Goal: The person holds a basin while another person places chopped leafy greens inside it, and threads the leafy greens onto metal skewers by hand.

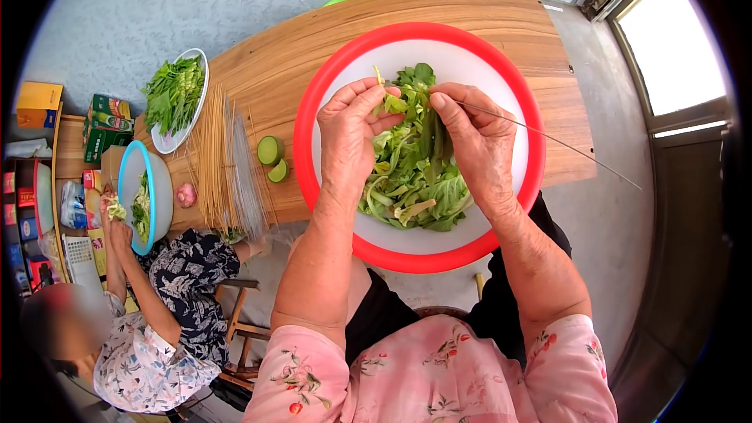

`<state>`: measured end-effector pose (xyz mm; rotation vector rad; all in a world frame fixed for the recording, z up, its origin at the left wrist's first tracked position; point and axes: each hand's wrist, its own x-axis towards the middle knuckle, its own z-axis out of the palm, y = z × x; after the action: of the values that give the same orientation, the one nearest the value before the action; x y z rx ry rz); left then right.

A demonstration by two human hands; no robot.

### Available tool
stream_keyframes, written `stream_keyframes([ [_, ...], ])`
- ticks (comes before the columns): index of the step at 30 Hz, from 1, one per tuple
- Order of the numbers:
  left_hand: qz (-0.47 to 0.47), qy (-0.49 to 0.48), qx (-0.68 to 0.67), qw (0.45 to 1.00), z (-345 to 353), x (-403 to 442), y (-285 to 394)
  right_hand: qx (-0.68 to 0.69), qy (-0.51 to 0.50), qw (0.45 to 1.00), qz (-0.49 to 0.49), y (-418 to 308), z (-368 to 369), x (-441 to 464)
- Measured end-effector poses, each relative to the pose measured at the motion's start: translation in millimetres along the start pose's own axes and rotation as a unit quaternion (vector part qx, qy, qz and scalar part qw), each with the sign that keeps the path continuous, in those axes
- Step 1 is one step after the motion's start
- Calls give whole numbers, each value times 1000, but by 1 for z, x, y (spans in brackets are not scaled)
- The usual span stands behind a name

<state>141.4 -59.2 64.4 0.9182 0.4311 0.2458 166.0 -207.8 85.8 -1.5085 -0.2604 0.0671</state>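
Both hands are over a white basin with a red rim, partly filled with loose leafy greens. My left hand pinches a lettuce leaf between thumb and fingers, with a pale stem end poking up above it. My right hand is closed on a thin metal skewer, which sticks out to the right past the basin's rim. Dark green leaves hang below the right fingers. The skewer's other end is hidden among the fingers and leaves, close to the left hand.
Bamboo skewers and metal skewers lie on the wooden table, beside a cut green vegetable and a garlic bulb. A plate of greens stands further left. A seated co-worker handles greens at a blue-rimmed basin.
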Motion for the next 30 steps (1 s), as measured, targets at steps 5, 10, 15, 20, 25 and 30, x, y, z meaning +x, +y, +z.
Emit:
stream_keyframes([
  [5,-15,-10,-23,1000,-2,0,1,9,-6,1000,7,-1,0,-1],
  [10,-29,-22,-37,999,-6,1,-1,2,-7,1000,-2,1,0,-1],
  [15,-36,-26,-46,998,-6,1,0,-2,-6,1000,-15,0,2,-2],
  [20,-39,-21,-50,998,-7,1,0,-30,-6,997,-72,2,2,-1],
  [25,-40,-26,-53,997,-7,1,0,-30,-11,998,-61,2,2,-2],
  [30,-43,-24,-52,997,-7,0,2,-26,-9,997,-72,5,2,-1],
])
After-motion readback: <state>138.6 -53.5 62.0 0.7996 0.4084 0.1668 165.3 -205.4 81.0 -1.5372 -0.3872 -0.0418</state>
